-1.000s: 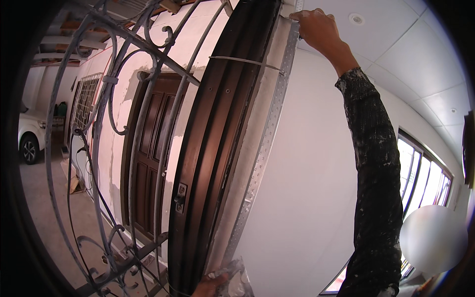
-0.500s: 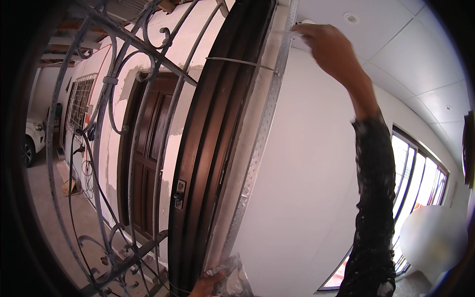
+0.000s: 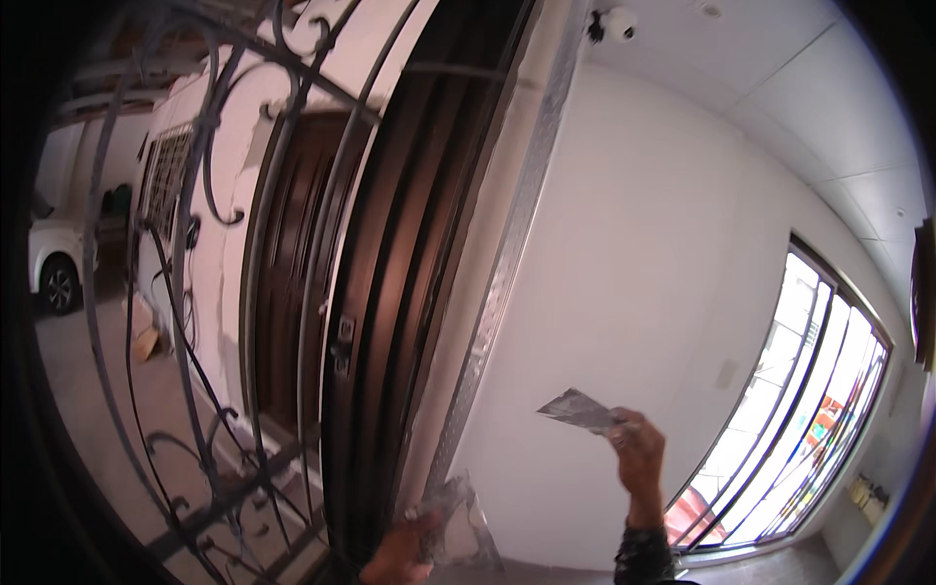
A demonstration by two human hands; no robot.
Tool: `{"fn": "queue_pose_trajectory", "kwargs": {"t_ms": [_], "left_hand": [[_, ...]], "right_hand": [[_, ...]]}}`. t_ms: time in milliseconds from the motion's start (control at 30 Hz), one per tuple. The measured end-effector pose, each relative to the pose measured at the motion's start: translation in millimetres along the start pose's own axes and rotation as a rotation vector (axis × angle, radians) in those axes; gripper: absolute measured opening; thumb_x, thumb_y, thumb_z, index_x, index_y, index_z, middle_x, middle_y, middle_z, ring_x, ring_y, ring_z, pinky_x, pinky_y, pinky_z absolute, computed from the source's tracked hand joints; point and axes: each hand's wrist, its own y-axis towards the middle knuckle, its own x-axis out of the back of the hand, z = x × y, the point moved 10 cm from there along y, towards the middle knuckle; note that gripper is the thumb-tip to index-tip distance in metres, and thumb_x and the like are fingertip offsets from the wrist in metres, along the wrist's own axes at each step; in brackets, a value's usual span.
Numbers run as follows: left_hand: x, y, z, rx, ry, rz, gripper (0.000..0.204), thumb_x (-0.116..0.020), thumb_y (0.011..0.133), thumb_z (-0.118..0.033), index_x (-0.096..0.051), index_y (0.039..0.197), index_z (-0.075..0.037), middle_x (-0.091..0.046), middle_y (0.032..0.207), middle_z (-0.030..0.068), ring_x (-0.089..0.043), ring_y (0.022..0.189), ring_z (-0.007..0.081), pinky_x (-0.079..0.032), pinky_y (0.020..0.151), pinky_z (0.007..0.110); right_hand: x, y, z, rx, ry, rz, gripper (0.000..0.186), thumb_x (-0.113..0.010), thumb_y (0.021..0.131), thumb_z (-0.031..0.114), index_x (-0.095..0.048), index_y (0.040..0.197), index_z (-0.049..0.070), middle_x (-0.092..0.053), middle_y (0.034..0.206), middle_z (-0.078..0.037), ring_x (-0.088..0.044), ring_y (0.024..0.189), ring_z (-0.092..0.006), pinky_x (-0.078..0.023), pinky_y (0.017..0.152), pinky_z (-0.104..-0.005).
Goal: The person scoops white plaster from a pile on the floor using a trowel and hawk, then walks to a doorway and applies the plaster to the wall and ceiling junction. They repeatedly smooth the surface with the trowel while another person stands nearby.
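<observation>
As the right hand [image 3: 640, 456] clasps a grey metal scraper [image 3: 577, 409], its blade points left toward a perforated silver strip [image 3: 498, 302]. Nearer it, the left hand [image 3: 400, 552] grips a smeared grey plate [image 3: 466, 529].

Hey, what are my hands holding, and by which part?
The right hand holds a flat-bladed scraper by its narrow end; the left hand grips a smeared grey sheet-like thing by its left side.

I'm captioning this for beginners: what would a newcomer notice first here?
Probably the curly metal grille across the left, beside a tall, dark brown panel. Then the right hand, low and right of centre, holding a scraper before the white wall. The bright window glows on the right.
</observation>
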Motion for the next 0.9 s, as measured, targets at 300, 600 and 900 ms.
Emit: {"fn": "queue_pose_trajectory", "kwargs": {"t_ms": [300, 600, 900], "left_hand": [[-79, 8, -41, 0.493, -1.041, -0.181, 0.043, -0.065, 0.097, -0.023, -0.055, 0.132, -0.002, -0.065, 0.124, 0.0103, -0.067, 0.107, 0.023, -0.054, 0.095, 0.039], [-135, 30, -38, 0.179, -1.08, -0.103, 0.058, -0.072, 0.092, -0.034, -0.052, 0.132, 0.003, -0.065, 0.119, 0.0129, -0.066, 0.108, 0.0221, -0.056, 0.094, 0.04], [-189, 43, 23, 0.185, -1.033, -0.342, 0.045, -0.071, 0.093, -0.029, -0.056, 0.124, -0.001, -0.065, 0.114, 0.0103, -0.065, 0.104, 0.0208, -0.054, 0.094, 0.04]], "right_hand": [[-61, -107, -32, 0.208, 0.024, 0.198, 0.026, -0.067, 0.081, -0.006, -0.072, 0.105, 0.004, -0.071, 0.114, -0.018, -0.065, 0.113, -0.0424, -0.053, 0.097, -0.0482], [-49, -251, -233, -0.524, 0.161, 0.286, 0.027, -0.055, 0.098, 0.006, -0.061, 0.123, -0.004, -0.065, 0.121, -0.017, -0.061, 0.118, -0.0306, -0.049, 0.101, -0.042], [-78, -470, -364, -1.774, 0.944, 0.384, 0.03, -0.052, 0.092, 0.009, -0.064, 0.12, 0.007, -0.06, 0.132, -0.013, -0.059, 0.122, -0.0289, -0.052, 0.096, -0.0382]]}}
